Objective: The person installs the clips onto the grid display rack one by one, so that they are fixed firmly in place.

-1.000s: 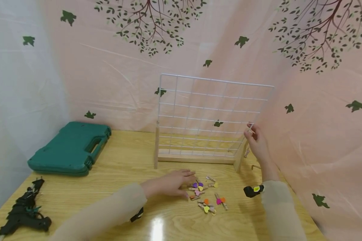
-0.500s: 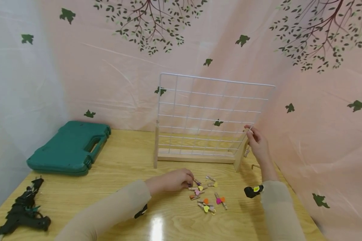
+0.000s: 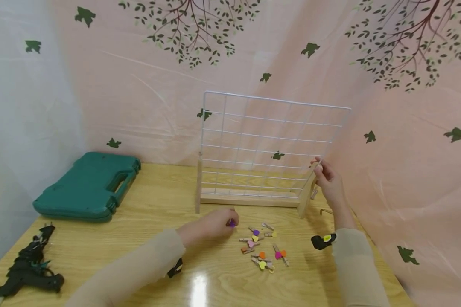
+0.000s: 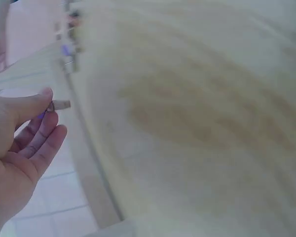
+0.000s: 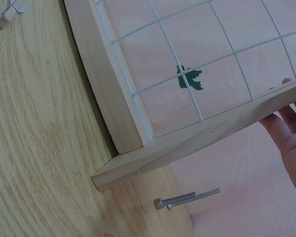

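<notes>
My left hand pinches a small wooden clothespin with a purple heart between thumb and fingers, just above the table. In the left wrist view, the wooden end of that clothespin sticks out past the thumb. To its right lie several small clothespins with coloured hearts. My right hand grips the right wooden side post of a stand, near the edge of its white wire grid. Part of this hand is cut off in the right wrist view, where its fingers curl round the post.
A green plastic case lies at the back left, with a black glue gun in front. Behind the right post are a metal bolt and a thin metal rod. A bent metal key lies near the right forearm.
My left hand has closed on the purple-heart clothespin, lifted it from the group and drawn it back up and left. The right hand stays at the post, shifted only slightly.
</notes>
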Motion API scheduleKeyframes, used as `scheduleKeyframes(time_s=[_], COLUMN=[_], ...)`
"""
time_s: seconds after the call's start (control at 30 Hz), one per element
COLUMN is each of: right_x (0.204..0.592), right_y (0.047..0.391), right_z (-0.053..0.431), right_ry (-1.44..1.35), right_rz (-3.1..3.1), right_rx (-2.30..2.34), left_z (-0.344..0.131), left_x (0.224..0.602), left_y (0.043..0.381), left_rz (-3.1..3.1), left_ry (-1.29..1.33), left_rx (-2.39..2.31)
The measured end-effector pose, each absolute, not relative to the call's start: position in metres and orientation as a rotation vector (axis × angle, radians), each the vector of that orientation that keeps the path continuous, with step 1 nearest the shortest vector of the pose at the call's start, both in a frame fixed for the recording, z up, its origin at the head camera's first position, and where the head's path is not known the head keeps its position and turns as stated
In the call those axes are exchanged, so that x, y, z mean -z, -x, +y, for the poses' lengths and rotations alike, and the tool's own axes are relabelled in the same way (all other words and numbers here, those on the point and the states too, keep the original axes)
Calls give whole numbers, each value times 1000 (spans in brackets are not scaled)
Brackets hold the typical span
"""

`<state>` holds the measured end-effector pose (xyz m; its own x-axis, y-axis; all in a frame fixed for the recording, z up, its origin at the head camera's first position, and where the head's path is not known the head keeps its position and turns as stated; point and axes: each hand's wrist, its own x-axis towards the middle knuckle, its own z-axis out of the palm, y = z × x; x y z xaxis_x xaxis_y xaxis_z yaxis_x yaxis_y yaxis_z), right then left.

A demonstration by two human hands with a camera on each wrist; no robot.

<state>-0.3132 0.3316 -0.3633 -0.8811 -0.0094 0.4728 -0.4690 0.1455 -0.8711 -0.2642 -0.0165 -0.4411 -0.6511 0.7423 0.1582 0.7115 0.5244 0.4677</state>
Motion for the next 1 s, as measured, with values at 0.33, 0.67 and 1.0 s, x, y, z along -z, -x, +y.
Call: scheduleKeyframes(time_s=[0.33,0.67,1.0], right_x=[367,364,364], right_y=[319,313,312], right_z=[336,332,334], right_ry=[-452,-476,-450], right_rz=[-2090,-2065,-2092], right_rx=[-1795,-1813,-1771], left_z=[-56,-104,-105], left_x=[387,349,338], left_y=[267,292,318], left_rz=[2749,2874,2646], left_ry=[-963,-413,-20], left_rx=[-1428,-2265,-2748])
